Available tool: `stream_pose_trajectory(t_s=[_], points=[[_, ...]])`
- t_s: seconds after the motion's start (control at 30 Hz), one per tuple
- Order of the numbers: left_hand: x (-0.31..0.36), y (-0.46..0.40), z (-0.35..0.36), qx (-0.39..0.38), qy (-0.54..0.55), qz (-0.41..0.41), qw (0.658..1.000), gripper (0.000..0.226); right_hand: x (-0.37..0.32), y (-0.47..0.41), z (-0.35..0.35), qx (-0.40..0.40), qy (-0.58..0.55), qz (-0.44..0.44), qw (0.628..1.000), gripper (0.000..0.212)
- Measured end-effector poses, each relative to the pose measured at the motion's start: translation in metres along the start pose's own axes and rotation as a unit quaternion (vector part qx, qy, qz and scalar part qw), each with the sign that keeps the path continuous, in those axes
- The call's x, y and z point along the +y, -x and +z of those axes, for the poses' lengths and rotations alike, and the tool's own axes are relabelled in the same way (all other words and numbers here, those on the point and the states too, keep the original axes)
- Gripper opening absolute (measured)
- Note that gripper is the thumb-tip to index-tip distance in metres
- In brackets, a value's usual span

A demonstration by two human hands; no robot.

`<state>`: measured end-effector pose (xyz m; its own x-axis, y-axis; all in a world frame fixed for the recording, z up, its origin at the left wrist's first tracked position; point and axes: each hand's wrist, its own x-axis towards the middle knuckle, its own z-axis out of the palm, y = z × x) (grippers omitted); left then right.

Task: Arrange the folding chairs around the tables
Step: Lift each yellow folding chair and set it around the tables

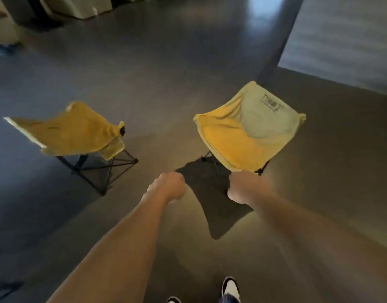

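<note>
Right chair: yellow fabric sling seat, creased, with a paler backrest panel bearing a dark printed mark, blurred and unreadable; thin black folding legs standing on the floor, a hard-edged shadow lying in front.

Left chair: same yellow cloth, sagging over a black crossed-rod frame; standing well apart from the right chair.

Left hand: reaching forward in front of the right chair, fingers curling in, gripping nothing visible.

Right hand: sitting at the front lower edge of the right chair's seat; motion blur is hiding whether it is grasping the cloth.

Floor: smooth, dark, glossy. A dark post is rising behind the right chair. One white-and-black shoe is showing at bottom.
</note>
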<state>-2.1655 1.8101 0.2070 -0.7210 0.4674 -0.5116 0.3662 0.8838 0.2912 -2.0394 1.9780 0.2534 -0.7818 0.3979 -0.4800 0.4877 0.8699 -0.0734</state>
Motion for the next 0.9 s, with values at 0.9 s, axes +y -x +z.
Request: stream_pose_trajectory(t_s=[0.9], points=[[0.518, -0.401, -0.03, -0.038, -0.039, 0.108, 0.993, 0.04, 0.449, -0.347, -0.196, 0.014, -0.08, 0.13, 0.988, 0.02]])
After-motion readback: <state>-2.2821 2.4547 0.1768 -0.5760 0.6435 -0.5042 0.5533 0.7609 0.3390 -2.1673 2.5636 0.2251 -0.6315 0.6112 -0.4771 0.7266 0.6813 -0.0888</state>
